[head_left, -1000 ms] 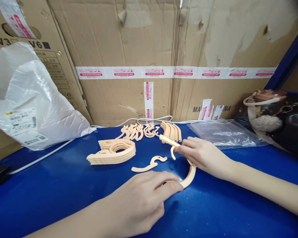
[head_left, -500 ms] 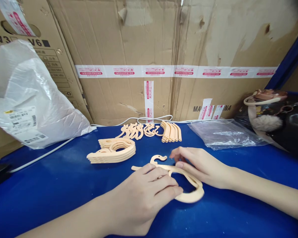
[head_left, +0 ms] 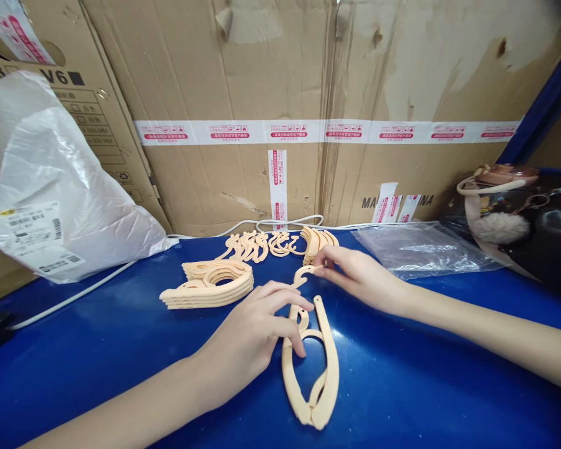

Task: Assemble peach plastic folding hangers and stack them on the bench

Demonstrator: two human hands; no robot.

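Observation:
A beige plastic folding hanger [head_left: 331,362] lies on the blue table with its two arms pointing away from me. My left hand [head_left: 262,324] has its fingers bent over the upper part of the hanger's left arm, thumb reaching into the loop. Between thumb and fingers, my right hand [head_left: 343,271] pinches the tip of a beige hanger hook [head_left: 303,273] just beyond the hanger. Whether hook and hanger are joined is hidden at my left fingers. Left of them is a stack of folded hangers [head_left: 210,293].
Loose beige hook-shaped pieces [head_left: 252,245] and a row of curved arms [head_left: 313,240] lie at the back. A clear plastic bag [head_left: 416,249] and a dark handbag [head_left: 556,231] are on the right. A white parcel bag [head_left: 65,187] stands left, cardboard [head_left: 234,181] behind, with a white cable [head_left: 98,284].
The hanger has turned from lying sideways to pointing away from me. My right hand has moved up and taken hold of the hook. My left hand has shifted slightly left and up.

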